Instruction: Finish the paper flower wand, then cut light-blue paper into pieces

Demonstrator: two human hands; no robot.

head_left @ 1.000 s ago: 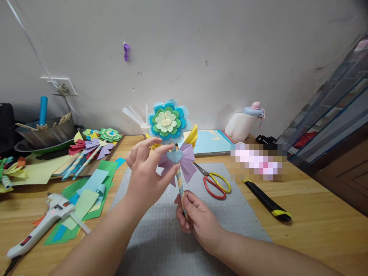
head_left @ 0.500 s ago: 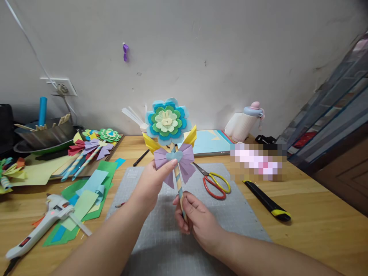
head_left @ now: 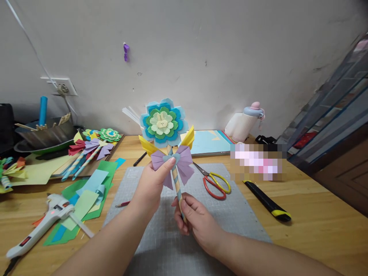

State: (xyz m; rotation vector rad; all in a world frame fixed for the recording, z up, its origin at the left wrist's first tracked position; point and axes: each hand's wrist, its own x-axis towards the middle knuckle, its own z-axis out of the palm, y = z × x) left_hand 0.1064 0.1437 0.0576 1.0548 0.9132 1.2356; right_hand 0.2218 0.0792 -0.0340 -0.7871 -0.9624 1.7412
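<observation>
A paper flower wand (head_left: 162, 124) stands almost upright in front of me, leaning a little left at the top. Its layered head is blue, green and cream with a small face, above yellow wings, a purple bow and a blue heart. My left hand (head_left: 153, 180) pinches the wand at the bow, thumb on the heart. Lower down, my right hand (head_left: 195, 218) is closed round the striped stick near its bottom end. Beneath the hands lies a grey cutting mat (head_left: 230, 222). Red-and-yellow-handled scissors (head_left: 214, 184) rest on it, and a pencil (head_left: 123, 204) lies by my left forearm.
A glue gun (head_left: 43, 226) and coloured paper scraps (head_left: 94, 184) lie left, with finished paper wands (head_left: 94, 147) and a metal bowl (head_left: 46, 132) behind. At right are a black-and-yellow cutter (head_left: 267, 201) and a bottle (head_left: 247, 122); a light-blue board (head_left: 208, 142) lies behind.
The wand's flower head has tilted slightly to the left and turned a little. My left hand has shifted slightly left with it. My right hand keeps its hold on the stick.
</observation>
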